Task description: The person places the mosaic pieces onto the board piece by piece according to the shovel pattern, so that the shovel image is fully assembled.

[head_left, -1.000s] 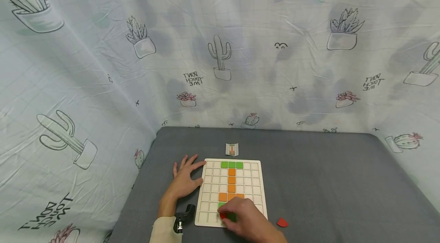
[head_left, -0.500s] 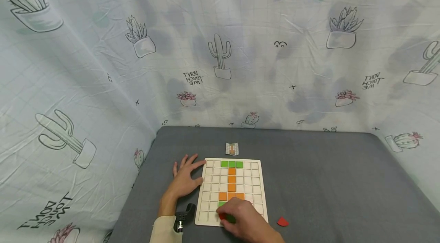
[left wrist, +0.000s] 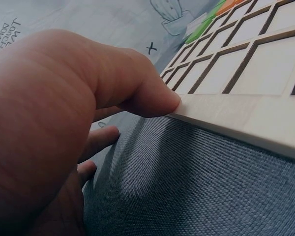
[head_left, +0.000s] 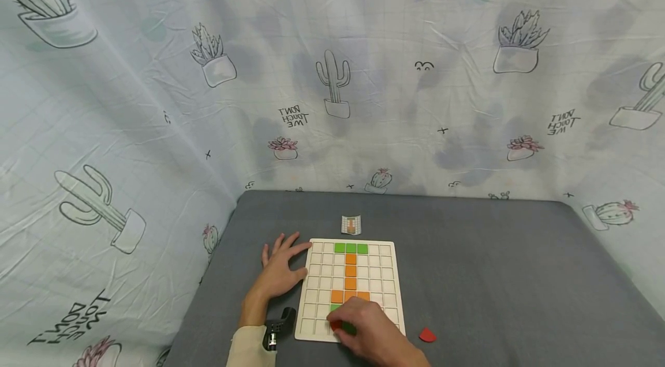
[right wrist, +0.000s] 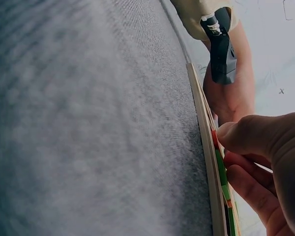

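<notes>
A pale wooden grid board (head_left: 314,298) lies on the grey table. My left hand (head_left: 279,274) rests at its left edge, fingers spread; in the left wrist view the thumb (left wrist: 147,93) touches the board's side. Over the near rows, my right hand (head_left: 371,329) has curled fingers and holds a small red piece (head_left: 336,325) at a cell. The right wrist view shows the thumb against that red piece (right wrist: 215,139), beside a green piece (right wrist: 221,167). Green tiles (head_left: 351,248) fill part of the far row, with orange tiles (head_left: 350,271) running down the middle. My right hand hides several near cells.
A small printed pattern card (head_left: 350,225) lies beyond the board. Right of the board is a loose red piece (head_left: 428,335) with a curved edge. A cactus-print cloth (head_left: 384,96) hangs behind the table and along its sides. My left wrist wears a black strap device (head_left: 272,332).
My right hand has shifted very slightly left over the same red piece. The left hand and the board stay in place.
</notes>
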Tool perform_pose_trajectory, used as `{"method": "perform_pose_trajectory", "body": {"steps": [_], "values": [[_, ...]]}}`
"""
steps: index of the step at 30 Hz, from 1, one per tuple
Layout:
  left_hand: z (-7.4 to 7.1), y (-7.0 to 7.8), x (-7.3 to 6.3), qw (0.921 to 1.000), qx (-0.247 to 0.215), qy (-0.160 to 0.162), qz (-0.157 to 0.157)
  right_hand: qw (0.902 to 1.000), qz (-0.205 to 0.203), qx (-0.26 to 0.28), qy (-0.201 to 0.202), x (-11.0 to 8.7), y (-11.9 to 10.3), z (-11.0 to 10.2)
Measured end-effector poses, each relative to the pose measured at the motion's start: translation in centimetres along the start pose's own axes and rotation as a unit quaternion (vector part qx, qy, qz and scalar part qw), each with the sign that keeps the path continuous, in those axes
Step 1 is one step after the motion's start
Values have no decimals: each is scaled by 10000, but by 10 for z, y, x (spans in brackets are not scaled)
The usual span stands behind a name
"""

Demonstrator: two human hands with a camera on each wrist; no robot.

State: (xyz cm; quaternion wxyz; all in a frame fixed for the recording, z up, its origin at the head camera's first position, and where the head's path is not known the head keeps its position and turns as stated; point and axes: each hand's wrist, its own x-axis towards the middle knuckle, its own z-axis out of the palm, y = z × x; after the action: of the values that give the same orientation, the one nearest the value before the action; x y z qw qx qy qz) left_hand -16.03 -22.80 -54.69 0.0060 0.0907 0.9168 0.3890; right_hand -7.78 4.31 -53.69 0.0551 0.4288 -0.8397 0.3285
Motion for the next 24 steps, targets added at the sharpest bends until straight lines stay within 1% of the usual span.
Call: {"method": "perform_pose_trajectory", "body": {"steps": [5, 12, 18, 24], "values": [[0, 1, 0, 10000, 0, 20, 2, 9999, 34, 136, 30, 0, 0, -1], [0, 0, -1, 10000, 26, 18, -11, 9993, 27, 292, 235, -1, 3, -5], [-1, 0, -1, 10000, -9, -4, -19, 9965, 13, 650, 520, -7, 7, -8], [-1, 1, -1, 10000, -50, -2, -44, 9956, -11, 644, 685, -16, 13, -16]]}}
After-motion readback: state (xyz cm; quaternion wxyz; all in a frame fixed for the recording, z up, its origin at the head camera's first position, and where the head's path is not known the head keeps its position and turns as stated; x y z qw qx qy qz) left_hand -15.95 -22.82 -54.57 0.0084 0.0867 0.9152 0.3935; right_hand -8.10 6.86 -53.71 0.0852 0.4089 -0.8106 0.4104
